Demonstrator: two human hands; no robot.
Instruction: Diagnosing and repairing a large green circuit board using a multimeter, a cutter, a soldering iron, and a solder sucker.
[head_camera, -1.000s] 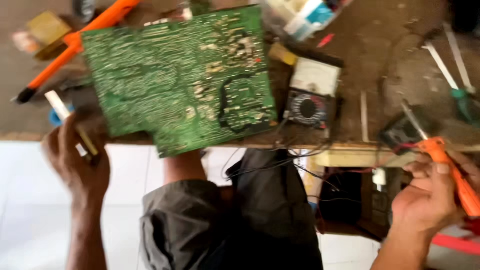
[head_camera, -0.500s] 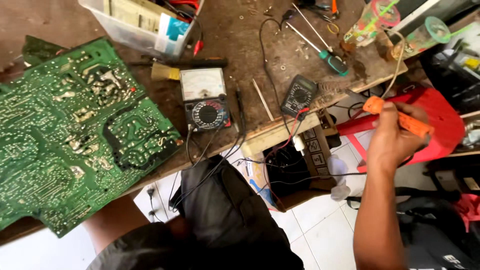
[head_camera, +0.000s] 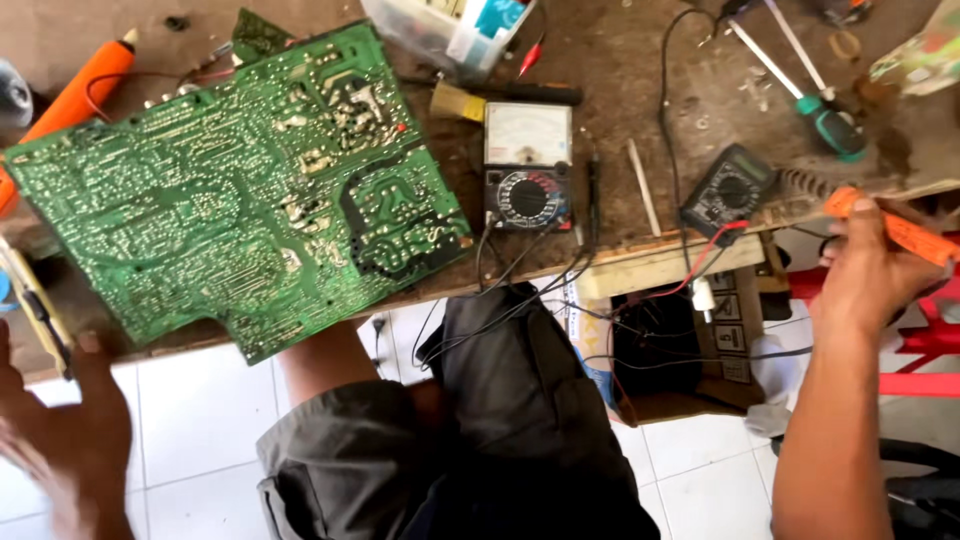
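Head view, looking down past the person's lap: grey-clad knees fill the bottom centre above white floor tiles. At the lower left, the left hand (head_camera: 60, 430) is blurred, raised just below the table edge; its fingers close around a thin yellow-and-black tool (head_camera: 35, 310) that slants up toward the left border, though the blur hides exactly how it is gripped. At the right, the right hand (head_camera: 868, 272) is clenched around the handle of an orange soldering iron (head_camera: 890, 225), held at the table's front right corner, the orange body running off toward the right edge.

The worn brown table (head_camera: 640, 130) carries a large green circuit board (head_camera: 240, 190), solder side up, lying tilted with its lower corner hanging past the front edge over the knees. Just right of it sits an analogue multimeter (head_camera: 527, 165) with a white dial face and a round selector, its leads trailing off the edge into a tangle of wires. Further right, near the right hand, lies a small black digital meter (head_camera: 730, 190). Below the edge, an open cardboard box (head_camera: 680, 340) stands on the floor.

Farther back, a green-handled screwdriver (head_camera: 825, 120) lies at the upper right, a clear plastic tray (head_camera: 450, 30) of parts sits at top centre, and an orange tool (head_camera: 75, 90) lies at the far left, partly beneath the board.
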